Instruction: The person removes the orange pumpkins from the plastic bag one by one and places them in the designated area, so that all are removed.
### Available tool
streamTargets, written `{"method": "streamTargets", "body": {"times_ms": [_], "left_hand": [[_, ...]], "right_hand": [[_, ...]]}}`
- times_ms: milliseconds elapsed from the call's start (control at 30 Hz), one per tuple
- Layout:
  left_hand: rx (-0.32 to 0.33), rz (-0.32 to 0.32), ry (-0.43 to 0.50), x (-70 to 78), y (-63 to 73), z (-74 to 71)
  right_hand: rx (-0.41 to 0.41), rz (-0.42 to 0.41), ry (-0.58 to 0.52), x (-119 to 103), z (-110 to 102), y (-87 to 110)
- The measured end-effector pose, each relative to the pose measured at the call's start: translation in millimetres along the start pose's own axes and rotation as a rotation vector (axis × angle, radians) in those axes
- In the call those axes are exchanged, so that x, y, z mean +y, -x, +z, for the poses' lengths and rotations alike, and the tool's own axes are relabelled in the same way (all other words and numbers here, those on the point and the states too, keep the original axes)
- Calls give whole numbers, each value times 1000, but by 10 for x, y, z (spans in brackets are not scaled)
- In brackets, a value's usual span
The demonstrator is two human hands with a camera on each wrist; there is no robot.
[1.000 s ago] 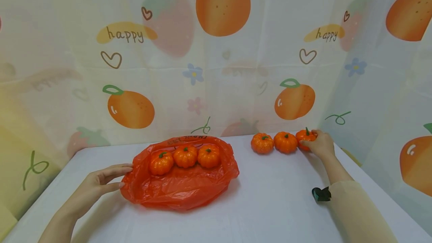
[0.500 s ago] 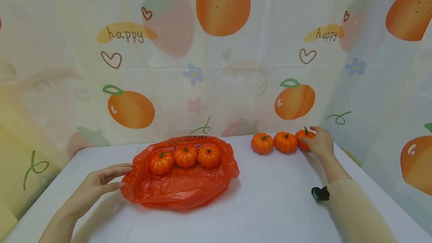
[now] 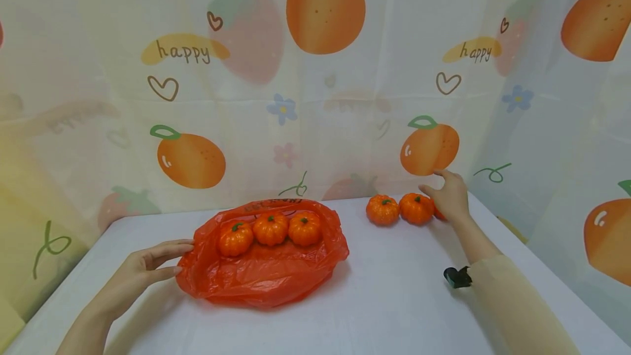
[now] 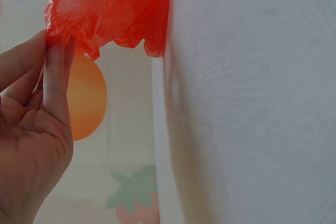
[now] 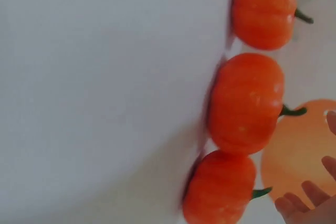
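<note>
L hand (image 3: 140, 270): fingers near-straight, tips touching L edge of red bag (image 3: 256, 284). R hand (image 3: 453, 196): released, thumb & fingers apart above R end of pumpkin row (image 3: 416, 209) on table (image 3: 384, 295); 3 bagged pumpkins (image 3: 270, 228) sit inside. Rec.: steady bag lightly; avoid knocking adj. pumpkins.

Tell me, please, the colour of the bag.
The bag is red, best seen in the head view.

In the head view, the right hand (image 3: 451, 196) mostly hides 1 pumpkin (image 3: 439, 214) (the rightmost).
</note>
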State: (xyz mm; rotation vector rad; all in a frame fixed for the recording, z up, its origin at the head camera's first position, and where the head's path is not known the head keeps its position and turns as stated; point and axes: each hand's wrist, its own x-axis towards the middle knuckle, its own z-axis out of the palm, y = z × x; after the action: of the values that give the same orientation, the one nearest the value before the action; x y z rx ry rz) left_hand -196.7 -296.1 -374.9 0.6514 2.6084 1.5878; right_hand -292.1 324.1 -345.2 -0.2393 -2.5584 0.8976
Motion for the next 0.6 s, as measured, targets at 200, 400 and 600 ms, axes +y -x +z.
{"method": "streamTargets", "body": {"times_ms": [200,400,600], "left_hand": [[-3,10,7,-5,-1,-2],[-1,9,7,-9,-2,0],[3,8,1,-5,-1,3]], "right_hand": [[-26,-79,-63,-221,13,6],[-41,-147,-126,-440,39,-1],[-56,-197,-178,-693,91,2]]}}
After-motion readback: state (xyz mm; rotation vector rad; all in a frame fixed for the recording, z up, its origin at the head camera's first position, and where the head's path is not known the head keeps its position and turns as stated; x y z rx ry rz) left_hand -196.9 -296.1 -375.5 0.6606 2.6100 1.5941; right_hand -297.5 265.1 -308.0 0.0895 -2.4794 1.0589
